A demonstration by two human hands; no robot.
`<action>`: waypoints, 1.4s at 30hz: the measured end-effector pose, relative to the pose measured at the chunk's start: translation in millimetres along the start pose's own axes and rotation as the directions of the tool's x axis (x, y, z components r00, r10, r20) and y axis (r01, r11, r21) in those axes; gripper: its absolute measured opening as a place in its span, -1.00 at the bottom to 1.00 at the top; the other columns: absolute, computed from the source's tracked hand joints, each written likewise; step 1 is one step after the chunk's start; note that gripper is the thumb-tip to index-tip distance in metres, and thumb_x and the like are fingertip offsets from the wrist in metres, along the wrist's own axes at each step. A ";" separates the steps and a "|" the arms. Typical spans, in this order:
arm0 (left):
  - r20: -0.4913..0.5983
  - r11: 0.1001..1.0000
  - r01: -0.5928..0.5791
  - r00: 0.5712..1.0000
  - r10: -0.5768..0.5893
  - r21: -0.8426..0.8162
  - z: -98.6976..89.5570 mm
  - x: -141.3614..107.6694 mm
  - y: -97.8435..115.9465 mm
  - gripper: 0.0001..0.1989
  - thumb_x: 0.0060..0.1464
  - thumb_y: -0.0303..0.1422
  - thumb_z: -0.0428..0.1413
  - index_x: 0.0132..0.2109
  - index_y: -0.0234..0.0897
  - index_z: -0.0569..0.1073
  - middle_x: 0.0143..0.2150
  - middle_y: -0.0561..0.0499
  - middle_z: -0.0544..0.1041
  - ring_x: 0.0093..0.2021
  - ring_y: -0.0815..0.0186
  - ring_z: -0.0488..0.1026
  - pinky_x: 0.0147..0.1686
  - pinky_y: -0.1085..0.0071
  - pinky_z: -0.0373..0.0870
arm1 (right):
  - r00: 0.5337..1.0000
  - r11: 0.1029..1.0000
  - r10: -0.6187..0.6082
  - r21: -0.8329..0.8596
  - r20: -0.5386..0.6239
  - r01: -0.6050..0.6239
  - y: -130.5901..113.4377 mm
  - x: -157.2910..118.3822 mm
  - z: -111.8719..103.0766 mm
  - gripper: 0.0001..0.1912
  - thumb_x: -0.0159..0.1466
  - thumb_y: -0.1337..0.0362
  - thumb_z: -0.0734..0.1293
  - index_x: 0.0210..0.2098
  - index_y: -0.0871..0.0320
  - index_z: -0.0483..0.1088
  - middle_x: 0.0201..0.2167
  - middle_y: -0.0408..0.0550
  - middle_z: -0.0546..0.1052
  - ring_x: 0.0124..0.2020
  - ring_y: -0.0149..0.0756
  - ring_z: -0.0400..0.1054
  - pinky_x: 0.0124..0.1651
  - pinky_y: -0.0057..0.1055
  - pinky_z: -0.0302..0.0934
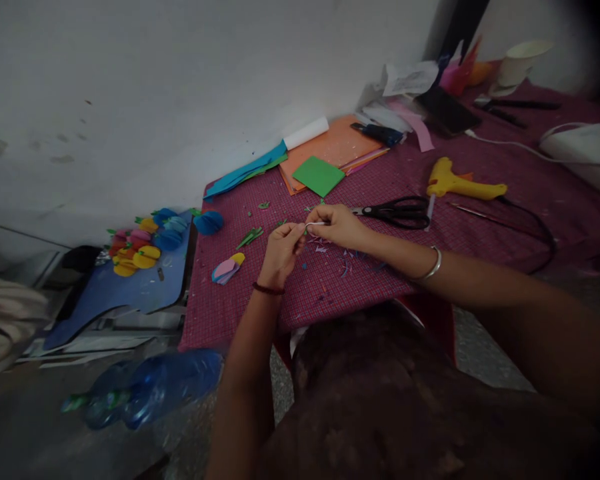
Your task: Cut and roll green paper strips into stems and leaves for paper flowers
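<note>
Over the red checked cloth (260, 287), my left hand (283, 248) and my right hand (336, 225) meet with pinched fingers. Between them runs a thin white strip (316, 224), held at its left end by my left fingertips and at its right by my right ones. Paper scraps (345, 257) lie beneath and around the hands. Black-handled scissors (400, 212) rest just right of my right hand. Left of my left hand are small green strips (250, 237) and a stack of coloured paper pieces (227, 268). A green paper square (319, 176) lies behind the hands.
A yellow glue gun (463, 183), a phone (446, 110) and a cup (523, 63) are on the right. Orange sheets (330, 143) lie at the back by the wall. Paper ornaments (145, 257) sit on a blue board (165, 287) at left; plastic bottles (170, 387) are below.
</note>
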State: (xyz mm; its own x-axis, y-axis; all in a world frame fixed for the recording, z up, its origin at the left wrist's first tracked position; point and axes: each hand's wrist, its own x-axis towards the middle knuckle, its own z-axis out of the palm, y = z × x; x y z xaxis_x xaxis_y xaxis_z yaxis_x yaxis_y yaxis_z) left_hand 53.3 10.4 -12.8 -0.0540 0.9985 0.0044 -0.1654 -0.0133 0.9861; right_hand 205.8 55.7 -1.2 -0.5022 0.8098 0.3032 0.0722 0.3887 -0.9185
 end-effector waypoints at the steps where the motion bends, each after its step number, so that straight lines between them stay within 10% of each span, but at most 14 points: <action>1: -0.011 0.999 -0.015 1.000 0.016 0.034 -0.2 -0.4 -0.1 -0.66 -0.10 -0.17 0.27 -0.50 -0.33 0.37 -0.62 0.16 0.28 -0.65 0.56 0.12 -0.66 0.56 0.01 | 1.000 1.000 0.005 -0.004 0.004 -0.005 0.4 0.2 0.1 -0.87 0.09 0.26 0.29 -0.47 0.22 0.34 -0.60 -0.20 0.31 -0.55 -0.48 0.13 -0.48 -0.49 0.00; 9: -0.012 0.928 -0.144 0.987 0.158 0.344 0.2 -4.7 1.0 -0.80 0.03 -0.27 0.16 -0.45 -0.31 0.46 -0.57 0.12 0.34 -0.58 0.51 0.19 -0.57 0.53 0.10 | 1.000 0.996 0.024 -0.087 0.009 -0.023 10.4 2.4 -1.4 -0.91 0.07 0.30 0.28 -0.46 0.21 0.33 -0.61 -0.19 0.34 -0.55 -0.46 0.16 -0.49 -0.50 -0.01; 22: -0.051 0.951 -0.115 0.989 0.136 0.287 4.8 -0.7 -7.8 -0.86 -0.03 -0.34 0.17 -0.46 -0.32 0.44 -0.57 0.12 0.33 -0.57 0.52 0.18 -0.57 0.53 0.06 | 0.999 0.991 0.034 -0.131 -0.012 -0.035 8.7 0.6 1.5 -0.99 0.03 0.39 0.26 -0.50 0.20 0.32 -0.60 -0.20 0.34 -0.54 -0.47 0.16 -0.47 -0.49 0.00; 32: 0.104 0.995 0.098 0.990 -0.094 -0.033 2.2 -2.6 7.2 -0.76 -0.05 -0.27 0.20 -0.47 -0.30 0.31 -0.60 0.16 0.24 -0.63 0.55 0.12 -0.63 0.56 -0.01 | 0.973 0.903 0.156 0.374 0.172 -0.211 15.8 2.5 -1.0 -0.71 0.09 0.12 0.41 -0.33 0.17 0.32 -0.67 -0.31 0.26 -0.68 -0.53 0.07 -0.62 -0.54 -0.01; 42: -0.028 0.996 -0.034 0.999 0.036 0.080 3.1 0.9 -3.7 -0.82 -0.02 -0.34 0.15 -0.49 -0.30 0.33 -0.60 0.16 0.28 -0.63 0.56 0.14 -0.64 0.56 0.04 | 0.988 0.964 0.140 0.216 0.071 -0.152 12.2 3.3 0.0 -0.80 0.13 0.21 0.36 -0.44 0.20 0.29 -0.64 -0.26 0.27 -0.63 -0.52 0.11 -0.58 -0.53 -0.02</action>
State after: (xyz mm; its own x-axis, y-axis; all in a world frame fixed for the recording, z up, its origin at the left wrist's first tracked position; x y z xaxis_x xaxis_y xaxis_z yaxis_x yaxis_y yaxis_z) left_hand 57.0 11.5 -16.0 -0.0871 0.9956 0.0353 -0.0844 -0.0427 0.9955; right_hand 205.0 63.1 -11.4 -0.5473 0.8228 0.1532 -0.0403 0.1569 -0.9868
